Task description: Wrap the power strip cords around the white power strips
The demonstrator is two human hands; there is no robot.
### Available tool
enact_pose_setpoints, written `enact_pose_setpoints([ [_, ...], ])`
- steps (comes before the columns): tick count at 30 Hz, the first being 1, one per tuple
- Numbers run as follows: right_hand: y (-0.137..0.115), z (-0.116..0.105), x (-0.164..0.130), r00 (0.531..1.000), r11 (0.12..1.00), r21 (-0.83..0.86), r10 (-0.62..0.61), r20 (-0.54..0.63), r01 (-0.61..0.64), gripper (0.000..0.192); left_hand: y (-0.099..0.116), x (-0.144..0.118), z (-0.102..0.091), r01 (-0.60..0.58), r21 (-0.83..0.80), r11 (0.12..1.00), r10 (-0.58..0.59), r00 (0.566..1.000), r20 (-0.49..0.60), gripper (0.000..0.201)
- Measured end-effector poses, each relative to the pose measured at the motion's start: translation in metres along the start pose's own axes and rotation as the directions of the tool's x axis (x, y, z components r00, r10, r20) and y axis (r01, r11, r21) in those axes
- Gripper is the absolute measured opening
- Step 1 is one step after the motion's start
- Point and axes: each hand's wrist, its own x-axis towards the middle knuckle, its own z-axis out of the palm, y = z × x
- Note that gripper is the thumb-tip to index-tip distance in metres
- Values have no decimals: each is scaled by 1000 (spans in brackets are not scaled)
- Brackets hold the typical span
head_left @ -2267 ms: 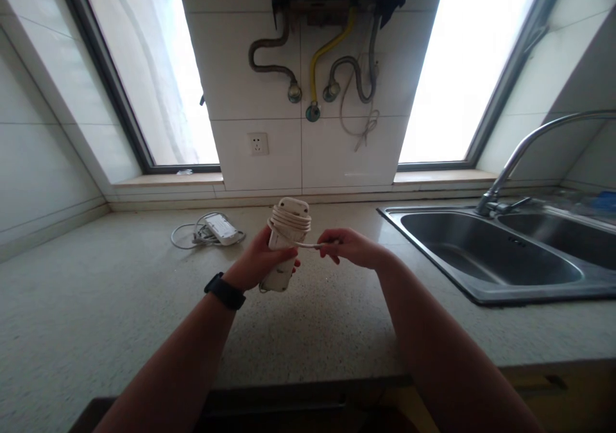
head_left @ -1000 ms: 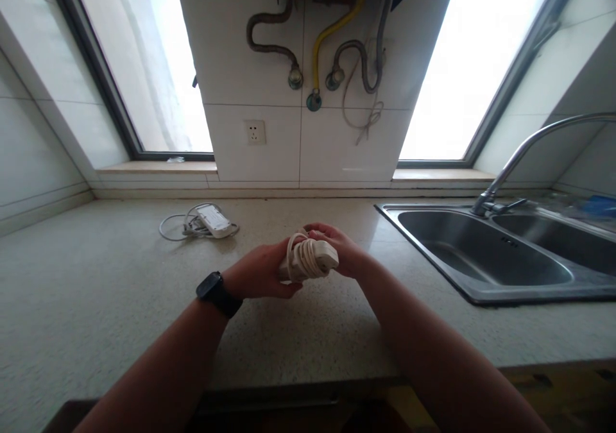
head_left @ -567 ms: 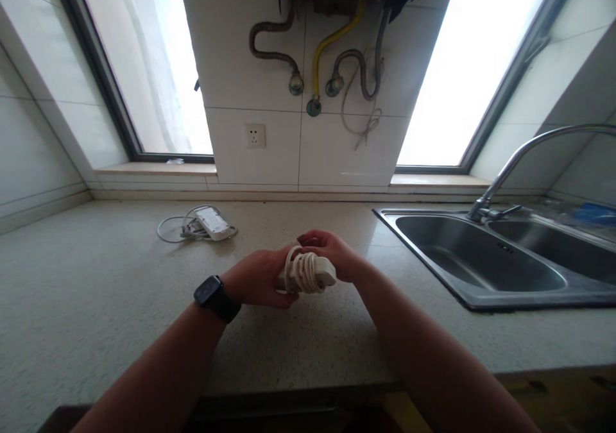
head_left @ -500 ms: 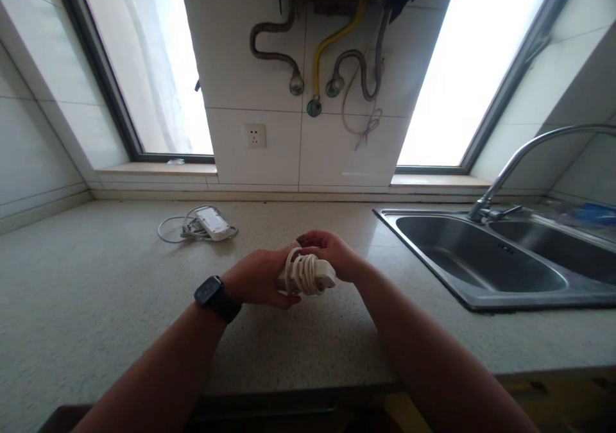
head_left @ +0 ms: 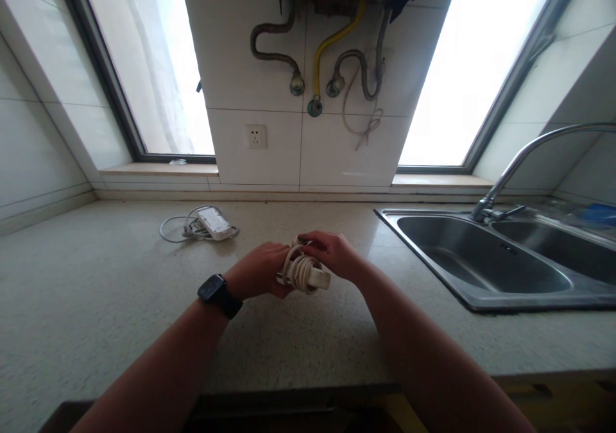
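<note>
Above the counter, my left hand (head_left: 262,267) is closed around a white power strip (head_left: 320,279), mostly hidden by the hand and the windings. Its off-white cord (head_left: 302,271) is wound in several turns around the strip's body. My right hand (head_left: 331,250) is closed on the cord's far side, its fingertips pinching a loose end (head_left: 297,242); whether that end carries the plug I cannot make out. A black watch (head_left: 219,294) sits on my left wrist.
Behind my left hand, a white rectangular adapter (head_left: 214,222) lies on the speckled counter (head_left: 120,292) with its grey cable (head_left: 168,231) looped beside it. To the right are a steel double sink (head_left: 462,295) and a curved tap (head_left: 510,167). A wall socket (head_left: 256,136) and hoses hang behind.
The wound power strip has turned slightly in my hands and its end dipped a little left. A cord loop now stands looser near my right fingers. The adapter stays put.
</note>
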Motion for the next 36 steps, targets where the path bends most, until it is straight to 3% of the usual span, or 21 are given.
enact_pose_setpoints([
  [6, -7, -10, -1, 984, 934, -319, -124, 124, 158, 32, -5, 2, 9, -22, 13, 1000, 22, 1000, -12, 50],
  [12, -11, -7, 0, 970, 911, -340, -192, 148, 232, 32, -12, 2, 14, 27, -26, 999, -28, 998, -49, 54],
  [16, -12, -6, 0, 980, 940, -284, -160, 122, 189, 29, -9, 1, 11, 58, -45, 997, -60, 998, -34, 59],
  [21, 3, -4, 1, 996, 996, -73, -46, 78, 52, 28, -6, -1, 6, 83, -92, 992, -87, 995, -43, 59],
  [26, 5, -4, 2, 997, 998, -53, -41, 66, 45, 24, -6, -3, 6, 152, -235, 960, -179, 979, -95, 96],
  [28, 1, -4, 2, 997, 998, -45, -42, 63, 45, 23, -6, -3, 5, 133, -225, 965, -159, 982, -104, 104],
  [32, -2, 0, 2, 999, 998, 47, -42, 30, 40, 20, -7, -2, 3, 25, -185, 982, -46, 992, -113, 98],
  [36, 4, 2, 2, 997, 988, 142, 60, 52, -67, 22, -8, -2, 2, 9, -182, 983, -26, 996, -88, 96],
])
